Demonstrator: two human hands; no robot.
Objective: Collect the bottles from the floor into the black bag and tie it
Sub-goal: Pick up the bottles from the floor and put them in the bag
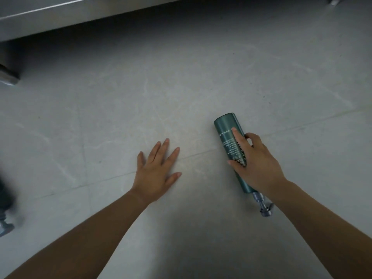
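Note:
A teal pump bottle (226, 127) with white lettering lies on the pale tiled floor, its flat base pointing away from me and its grey pump head (264, 208) toward me. My right hand (255, 164) wraps over its middle, thumb on the left side, fingers curled over the right, index finger stretched along the label. My left hand (156, 172) hovers flat with fingers spread over bare floor, well left of the bottle, holding nothing. A second dark bottle (5, 200) with a grey pump shows blurred at the left edge. No black bag is in view.
A steel table or shelf edge (60, 15) runs across the top left, with a metal leg foot (8, 77) on the floor at the far left. Grout lines cross the grey floor (181, 87).

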